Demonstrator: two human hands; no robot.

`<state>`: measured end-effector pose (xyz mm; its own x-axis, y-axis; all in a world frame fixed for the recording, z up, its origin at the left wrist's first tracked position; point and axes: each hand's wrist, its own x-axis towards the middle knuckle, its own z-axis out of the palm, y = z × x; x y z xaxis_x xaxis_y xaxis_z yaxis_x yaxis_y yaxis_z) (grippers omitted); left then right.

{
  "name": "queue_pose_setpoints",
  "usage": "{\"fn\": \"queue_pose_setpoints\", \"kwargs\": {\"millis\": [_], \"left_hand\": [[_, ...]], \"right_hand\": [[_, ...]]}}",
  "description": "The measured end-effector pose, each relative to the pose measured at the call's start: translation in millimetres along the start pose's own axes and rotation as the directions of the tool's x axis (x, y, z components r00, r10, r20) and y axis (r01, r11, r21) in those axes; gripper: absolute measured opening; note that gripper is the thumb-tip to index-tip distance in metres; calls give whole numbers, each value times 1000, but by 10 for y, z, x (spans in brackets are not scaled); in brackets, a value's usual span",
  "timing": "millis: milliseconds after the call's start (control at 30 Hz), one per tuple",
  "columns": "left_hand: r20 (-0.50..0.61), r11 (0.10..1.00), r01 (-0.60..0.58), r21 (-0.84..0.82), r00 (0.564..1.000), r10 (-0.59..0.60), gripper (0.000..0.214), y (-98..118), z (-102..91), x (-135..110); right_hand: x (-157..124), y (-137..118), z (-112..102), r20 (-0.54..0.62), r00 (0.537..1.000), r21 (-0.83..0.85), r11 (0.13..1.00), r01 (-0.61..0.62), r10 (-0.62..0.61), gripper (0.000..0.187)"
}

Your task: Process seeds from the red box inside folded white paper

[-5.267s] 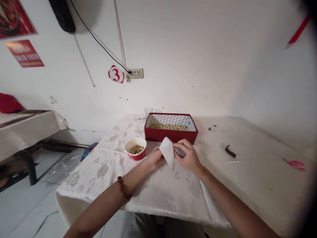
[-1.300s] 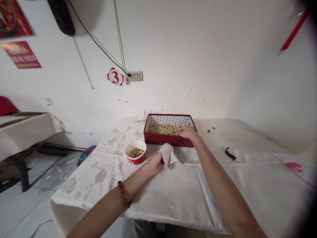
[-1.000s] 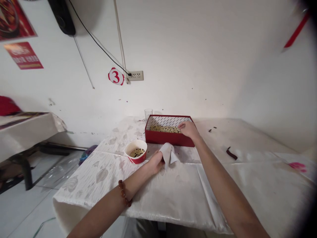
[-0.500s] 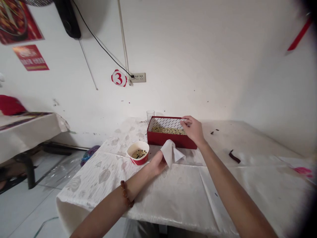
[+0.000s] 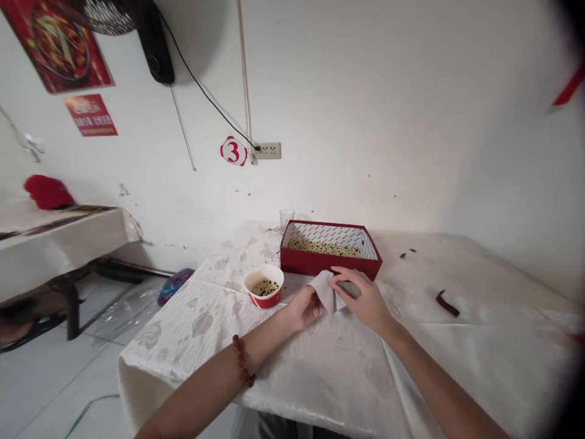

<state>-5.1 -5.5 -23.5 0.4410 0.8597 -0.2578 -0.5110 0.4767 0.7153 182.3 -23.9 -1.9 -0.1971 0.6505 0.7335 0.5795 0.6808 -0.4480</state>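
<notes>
The left hand (image 5: 308, 310) is closed around a folded white sheet (image 5: 323, 290) – paper or cloth, I cannot tell – just in front of the box, probably to keep it steady and leave the other side free. The right hand (image 5: 368, 305) meets the sheet's far edge with thumb and forefinger; whether they pinch or only touch is too small to tell.

Behind the sheet stands an open dark-red box (image 5: 331, 262), long side towards the person, with a mix of pale and black grains (image 5: 324, 247) inside. A red-and-white tub (image 5: 265, 300) with similar grains sits near the left hand; both seem placed for an easy reach.

A pale, leaf-patterned cloth covers the worktop (image 5: 329, 372), creased and shiny. A clear glass (image 5: 287, 221) stands behind the box, and a dark curled strip (image 5: 446, 303) lies well to the right. The white wall carries a socket (image 5: 269, 150) – one plug in it – and red posters (image 5: 90, 114).
</notes>
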Motion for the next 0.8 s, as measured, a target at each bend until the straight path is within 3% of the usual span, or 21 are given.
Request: {"fn": "queue_pose_setpoints", "kwargs": {"millis": [133, 367, 567, 800], "left_hand": [[-38, 998, -59, 27, 997, 60, 20, -10, 30, -4], [-44, 987, -101, 126, 993, 107, 23, -13, 88, -64], [91, 995, 40, 90, 995, -48, 40, -3, 124, -77], [2, 997, -1, 75, 1000, 1, 39, 6, 102, -38]], "right_hand": [[-22, -5, -43, -117, 991, 60, 997, -57, 64, 30], [-19, -104, -37, -51, 998, -88, 996, 34, -38, 27], [-39, -168, 53, -111, 994, 14, 1000, 0, 1, 29], [-45, -192, 53, -106, 991, 56, 996, -74, 79, 26]]}}
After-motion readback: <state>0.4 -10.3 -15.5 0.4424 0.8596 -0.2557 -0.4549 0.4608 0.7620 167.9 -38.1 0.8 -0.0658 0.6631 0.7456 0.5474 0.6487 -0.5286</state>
